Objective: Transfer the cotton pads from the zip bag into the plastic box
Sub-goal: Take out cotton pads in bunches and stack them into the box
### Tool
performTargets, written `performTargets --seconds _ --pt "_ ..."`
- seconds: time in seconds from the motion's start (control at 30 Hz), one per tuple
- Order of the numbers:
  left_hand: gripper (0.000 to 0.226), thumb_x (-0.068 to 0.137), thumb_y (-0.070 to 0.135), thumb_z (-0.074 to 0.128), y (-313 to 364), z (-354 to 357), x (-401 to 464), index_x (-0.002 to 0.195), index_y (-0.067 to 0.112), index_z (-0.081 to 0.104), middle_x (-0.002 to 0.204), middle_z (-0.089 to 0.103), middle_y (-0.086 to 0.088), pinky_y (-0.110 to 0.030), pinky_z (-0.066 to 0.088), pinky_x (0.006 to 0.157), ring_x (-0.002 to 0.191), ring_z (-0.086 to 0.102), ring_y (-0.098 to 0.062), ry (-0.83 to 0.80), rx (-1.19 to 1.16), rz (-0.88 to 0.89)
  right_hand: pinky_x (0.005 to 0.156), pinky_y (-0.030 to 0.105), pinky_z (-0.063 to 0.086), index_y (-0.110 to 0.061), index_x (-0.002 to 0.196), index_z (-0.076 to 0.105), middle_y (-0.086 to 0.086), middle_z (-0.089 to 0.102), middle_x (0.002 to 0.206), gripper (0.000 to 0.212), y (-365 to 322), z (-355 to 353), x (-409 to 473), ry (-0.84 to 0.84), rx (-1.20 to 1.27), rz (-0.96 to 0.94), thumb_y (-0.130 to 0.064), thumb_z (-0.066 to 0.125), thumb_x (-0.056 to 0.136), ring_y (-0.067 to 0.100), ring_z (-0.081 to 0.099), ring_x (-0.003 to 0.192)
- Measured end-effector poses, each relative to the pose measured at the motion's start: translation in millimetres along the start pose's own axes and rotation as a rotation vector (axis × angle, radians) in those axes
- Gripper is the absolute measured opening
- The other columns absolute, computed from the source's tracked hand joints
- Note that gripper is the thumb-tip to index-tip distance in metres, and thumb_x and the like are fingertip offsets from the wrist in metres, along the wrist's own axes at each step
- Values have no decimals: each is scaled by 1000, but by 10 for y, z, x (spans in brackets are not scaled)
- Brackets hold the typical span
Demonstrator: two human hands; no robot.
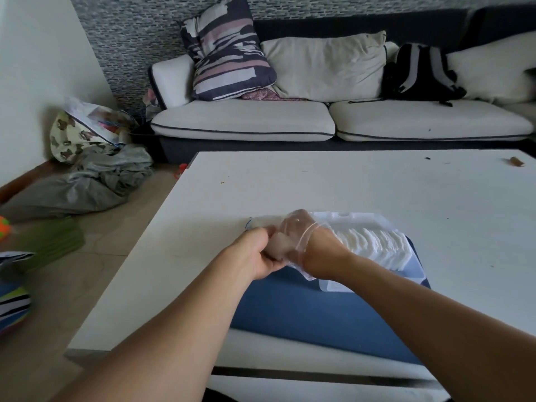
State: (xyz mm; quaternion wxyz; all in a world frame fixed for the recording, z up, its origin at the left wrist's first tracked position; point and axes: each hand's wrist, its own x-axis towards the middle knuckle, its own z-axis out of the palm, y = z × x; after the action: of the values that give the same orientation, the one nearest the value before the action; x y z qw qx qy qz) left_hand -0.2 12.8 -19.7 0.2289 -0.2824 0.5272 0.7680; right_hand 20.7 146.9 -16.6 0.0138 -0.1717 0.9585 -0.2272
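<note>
Two bare hands meet at the centre of the view, above a white rectangular table (333, 187). The right hand (298, 236) is pushed inside a clear, thin plastic zip bag (301, 250), which wraps it to the wrist like a glove; its fingers show curled through the film, but what they hold cannot be told. The left hand (255, 253), at nine o'clock of the right and touching it, pinches the bag's open edge, with its fingers curled round the film. A pale, blurred mass, possibly cotton pads, sits in the bag between the two hands. At three o'clock of the hands lies one clear rectangular plastic box (336, 285), open on top, holding a single tight row of white cotton pads (377, 245) set on edge; they are too many and too close-packed to count. The box rests on one blue flat mat (319, 311) that reaches toward six o'clock. Both forearms come in from the bottom edge, the left from seven o'clock and the right from five o'clock. At twelve o'clock, beyond the table, stands one white-cushioned sofa (246, 120) bearing one striped pillow (226, 50), a cream pillow and one black backpack (417, 74).
</note>
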Motion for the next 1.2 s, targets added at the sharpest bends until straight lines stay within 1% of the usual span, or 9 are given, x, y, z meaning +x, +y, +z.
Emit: performTargets --seconds 0.2,0.33,0.43,0.53,0.73,0.87,0.97,1.1,1.2 --pt "10 100 6 55 45 -60 34 97 1 62 92 73 -18 -42 58 91 84 71 -28 -1 -115 80 84 30 49 -20 94 60 -7 60 130 22 65 -33 -46 163 159 -124 -9 69 79 13 56 125" --pt "32 102 10 51 38 -168 199 132 2 55 117 73 -19 -39 65 74 99 75 -30 1 -169 98 61 33 46 -29 99 54 -8 63 87 29 79 -160 -154 150 63 -87 -16 68 77 22 56 77" --pt "31 103 14 52 27 -219 237 133 4 51 129 63 -20 -31 60 53 104 69 -32 45 -186 67 60 31 46 -34 105 55 -7 67 86 40 130 -348 -239 121 68 -67 -19 70 72 16 54 70" --pt "24 101 12 57 38 -238 232 123 4 56 124 63 -20 -36 61 65 106 68 -34 94 -110 39 69 28 57 -30 113 65 -6 71 95 48 237 -571 -349 68 338 54 -11 75 70 15 65 79" --pt "18 90 16 50 169 -82 30 104 7 59 91 57 -12 -34 48 77 78 54 -28 288 265 154 83 50 60 -3 108 67 10 67 98 35 412 -738 -555 -85 1134 180 -6 66 73 23 69 94" --pt "66 73 52 52 210 182 -343 124 12 58 121 62 -10 -41 50 84 103 60 -32 448 434 371 84 38 51 1 88 61 13 57 92 10 334 -771 -566 -120 1194 51 -2 55 81 23 57 89" --pt "48 93 56 52 105 441 -682 124 18 59 121 60 1 -37 45 90 107 57 -22 225 290 617 79 36 42 6 89 50 15 52 87 20 232 -713 -535 7 1242 -26 1 62 74 26 52 85" --pt "45 91 59 58 -69 659 -1037 106 17 66 90 73 -6 -34 54 68 81 70 -23 -235 -96 386 72 38 53 10 106 49 17 65 93 48 34 -673 -552 132 1143 -88 6 70 63 26 64 83" --pt "41 84 57 68 -116 656 -994 92 17 72 87 75 -4 -38 57 77 86 75 -22 -250 -8 435 72 36 56 -4 111 52 2 70 100 56 -51 -678 -598 226 939 -168 10 76 63 20 69 87"
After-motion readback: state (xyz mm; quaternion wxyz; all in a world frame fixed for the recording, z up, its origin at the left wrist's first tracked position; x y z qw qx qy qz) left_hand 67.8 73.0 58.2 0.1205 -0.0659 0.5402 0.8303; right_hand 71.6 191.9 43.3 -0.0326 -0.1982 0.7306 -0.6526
